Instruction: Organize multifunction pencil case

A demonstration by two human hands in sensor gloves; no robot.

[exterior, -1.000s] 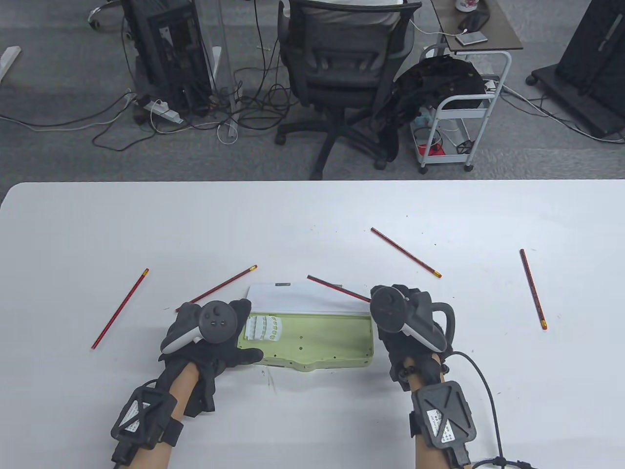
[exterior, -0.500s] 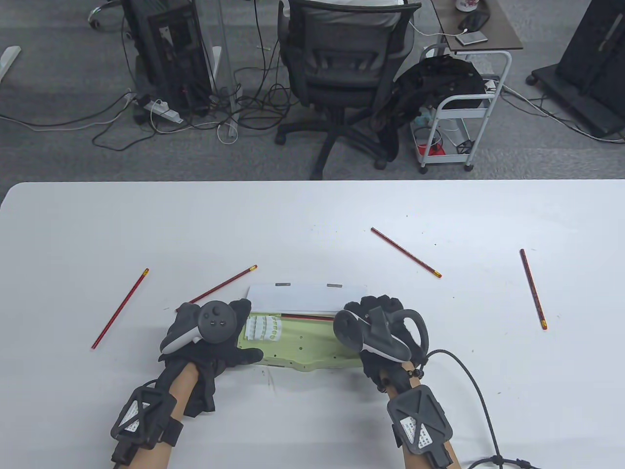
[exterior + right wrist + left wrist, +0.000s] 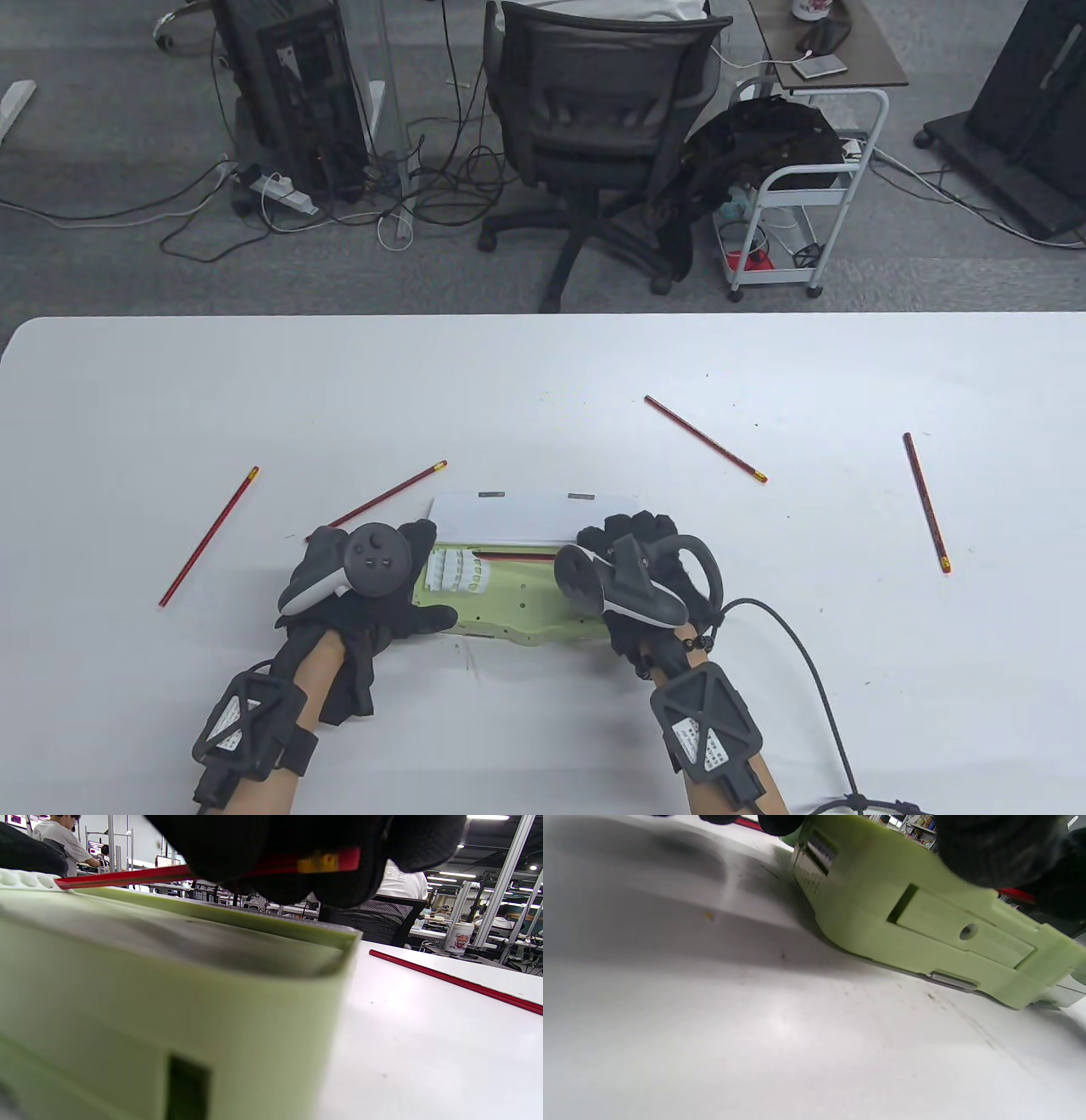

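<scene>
While both forearms come in from the near edge of the white desk (image 3: 543, 373), the two gloved hands meet at an open pale green pencil case (image 3: 517, 594) lying close to the person. The left hand (image 3: 361, 586) sits at the case's left end, palm down, its thumb stretched along the near edge and its fingers over the far left corner, so it grips that end. Just beside those fingers, inside the case, stands a white ribbed holder (image 3: 458, 570). The right hand (image 3: 636, 569) hovers over the right part of the tray, tilted inward, fingers curled round a red pencil (image 3: 509, 557); the right wrist view shows the yellow band and red end of this held pencil (image 3: 271, 866) between the fingertips, its shaft reaching level toward the white holder above the tray. Behind the tray the white lid (image 3: 530, 516) lies folded back flat.

Four more red pencils rest loose on the desk: one at far left (image 3: 209, 536), one angled behind the left hand (image 3: 390, 494), one beyond the case to the right (image 3: 706, 439), and one at far right (image 3: 926, 501). That makes five pencils counted.

Past the desk stand an office chair (image 3: 594, 127) and a white cart (image 3: 802, 195).
</scene>
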